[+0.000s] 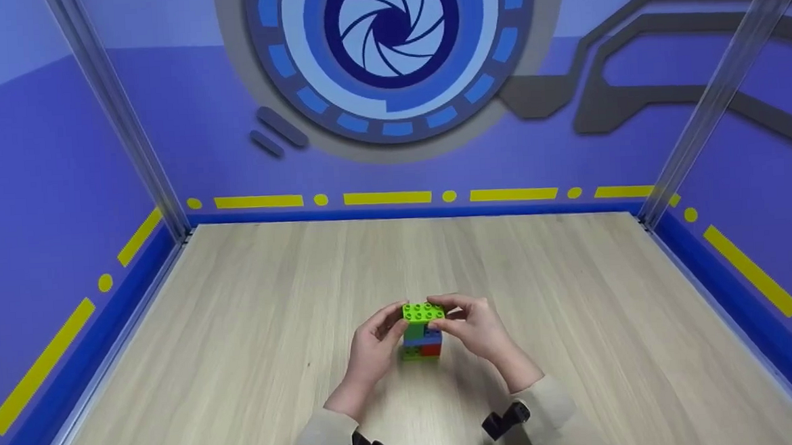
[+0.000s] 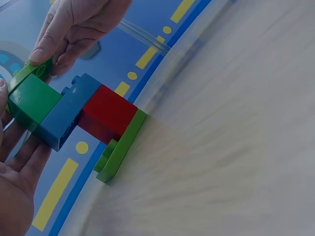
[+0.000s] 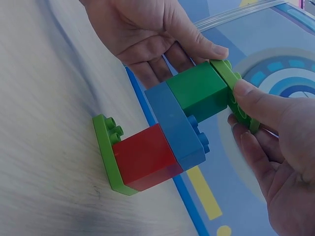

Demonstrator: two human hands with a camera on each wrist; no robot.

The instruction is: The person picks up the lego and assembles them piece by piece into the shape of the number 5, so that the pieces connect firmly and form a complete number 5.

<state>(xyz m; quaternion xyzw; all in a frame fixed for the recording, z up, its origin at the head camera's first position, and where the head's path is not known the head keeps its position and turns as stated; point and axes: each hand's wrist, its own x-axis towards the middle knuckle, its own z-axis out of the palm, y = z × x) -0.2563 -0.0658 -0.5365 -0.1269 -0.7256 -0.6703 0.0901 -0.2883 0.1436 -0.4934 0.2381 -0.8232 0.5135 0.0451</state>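
A small tower of toy building bricks stands upright on the table. Its base is a light green flat brick (image 3: 107, 156), which carries a red brick (image 3: 146, 160) on one side and bare studs on the other. Across the red one lies a blue brick (image 3: 170, 120), with a green brick (image 3: 196, 91) above its left part. On top sits a light green flat brick (image 1: 422, 311) that overhangs to the right. My right hand (image 1: 473, 327) pinches the overhanging end between thumb and fingers. My left hand (image 1: 372, 349) holds the other end, thumb in front, fingers behind the green brick.
The pale wooden tabletop (image 1: 271, 290) reaches to blue printed panels (image 1: 393, 175) at the back and sides. Metal posts (image 1: 123, 121) rise at the two far corners. A black wrist device (image 1: 507, 420) sits at each sleeve.
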